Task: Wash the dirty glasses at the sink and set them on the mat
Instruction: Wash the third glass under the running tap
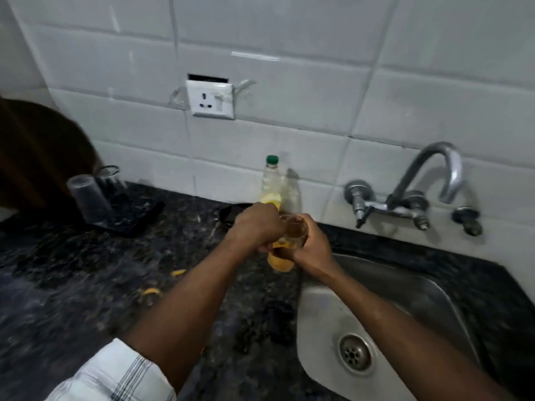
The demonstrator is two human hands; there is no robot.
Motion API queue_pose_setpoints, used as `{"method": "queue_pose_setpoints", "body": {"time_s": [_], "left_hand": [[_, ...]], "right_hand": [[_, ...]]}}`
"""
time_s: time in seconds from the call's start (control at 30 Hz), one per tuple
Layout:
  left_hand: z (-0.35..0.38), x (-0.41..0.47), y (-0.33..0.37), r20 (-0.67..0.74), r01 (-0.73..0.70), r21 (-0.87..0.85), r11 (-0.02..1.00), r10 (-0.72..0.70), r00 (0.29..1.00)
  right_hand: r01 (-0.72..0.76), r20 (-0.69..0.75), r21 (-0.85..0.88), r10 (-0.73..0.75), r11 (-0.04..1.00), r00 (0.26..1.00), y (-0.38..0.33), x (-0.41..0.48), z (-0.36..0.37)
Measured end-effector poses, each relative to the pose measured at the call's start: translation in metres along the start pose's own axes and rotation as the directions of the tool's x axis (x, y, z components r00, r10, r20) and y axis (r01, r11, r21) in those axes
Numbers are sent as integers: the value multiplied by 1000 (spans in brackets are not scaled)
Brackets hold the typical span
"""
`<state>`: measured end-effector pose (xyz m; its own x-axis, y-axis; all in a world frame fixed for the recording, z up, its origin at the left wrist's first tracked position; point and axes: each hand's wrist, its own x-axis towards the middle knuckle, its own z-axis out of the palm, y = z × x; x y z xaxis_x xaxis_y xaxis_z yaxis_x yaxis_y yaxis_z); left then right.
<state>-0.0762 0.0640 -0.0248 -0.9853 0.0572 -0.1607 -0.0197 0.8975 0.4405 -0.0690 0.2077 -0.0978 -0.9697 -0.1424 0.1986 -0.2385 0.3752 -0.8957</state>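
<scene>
Two bare forearms reach forward from the bottom edge, the left one coming out of a white sleeve (115, 374) with thin dark stripes. Beneath the right forearm lies a steel sink (318, 314) set into a dark speckled counter (72, 270), its round drain (354, 353) near the front. A few small yellow scraps (152, 292) lie on the counter left of the arms.

Further out, the hands meet over the counter just beside the sink's far left corner. The right hand (311, 244) wraps its fingers and thumb round a clear glass (295, 230), holding it roughly upright above the counter. The left hand (257, 227) is closed in a fist pressed against the glass, its fingers curled round the top of a yellow object (279, 263) that hangs below both hands and is too blurred to name.

Just behind the hands a clear bottle (272, 180) with a green cap stands against the wall. To the far left a dark mat (133, 215) carries an upturned tumbler (89, 198) and, behind it, a second glass vessel (110, 175). A metal tap (428, 175) curves out from the white tiled wall (289, 96) above the sink, and a white socket (210, 99) sits higher on the tiles.
</scene>
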Motion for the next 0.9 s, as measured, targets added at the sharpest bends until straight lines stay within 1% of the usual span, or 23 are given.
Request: {"method": "queue_pose_setpoints", "body": {"time_s": [0.03, 0.1, 0.13, 0.2, 0.27, 0.4, 0.53, 0.6, 0.67, 0.77, 0.83, 0.9], "left_hand": [[10, 4, 16, 25, -63, -51, 997, 65, 998], [29, 15, 44, -10, -181, -143, 973, 182, 983], [40, 20, 62, -50, -224, -160, 961, 219, 974], [60, 30, 97, -107, -250, -135, 959, 236, 966], [75, 41, 128, -138, -232, -127, 964, 215, 967], [94, 56, 170, -173, -185, -100, 978, 166, 971], [98, 65, 182, -240, -127, -151, 980, 88, 967], [99, 67, 180, -245, -100, -191, 977, 52, 968], [101, 71, 177, -258, -75, -281, 957, 0, 966], [102, 77, 169, -259, -46, -462, 886, -85, 962], [102, 75, 164, -248, -38, -508, 860, -104, 963], [107, 78, 158, -252, -63, -571, 818, -102, 962]], "right_hand": [[-11, -57, 6, 11, 1000, 998, 9, -6, -22], [-63, -159, 24, 66, 998, 985, 23, -19, -63], [-98, -207, 18, 100, 995, 973, 32, -26, -85], [-155, -269, -32, 141, 987, 953, 45, -37, -127], [-185, -298, -72, 156, 980, 942, 54, -41, -158], [-209, -337, -56, 179, 976, 924, 55, -42, -195], [-213, -355, -45, 183, 976, 917, 53, -36, -204], [-215, -353, -57, 182, 975, 918, 52, -35, -204], [-223, -366, -55, 188, 973, 911, 52, -34, -203], [-232, -373, -53, 197, 971, 907, 51, -32, -200], [-224, -381, -59, 186, 973, 906, 51, -33, -197], [-217, -387, -50, 182, 975, 904, 53, -36, -196]]}}
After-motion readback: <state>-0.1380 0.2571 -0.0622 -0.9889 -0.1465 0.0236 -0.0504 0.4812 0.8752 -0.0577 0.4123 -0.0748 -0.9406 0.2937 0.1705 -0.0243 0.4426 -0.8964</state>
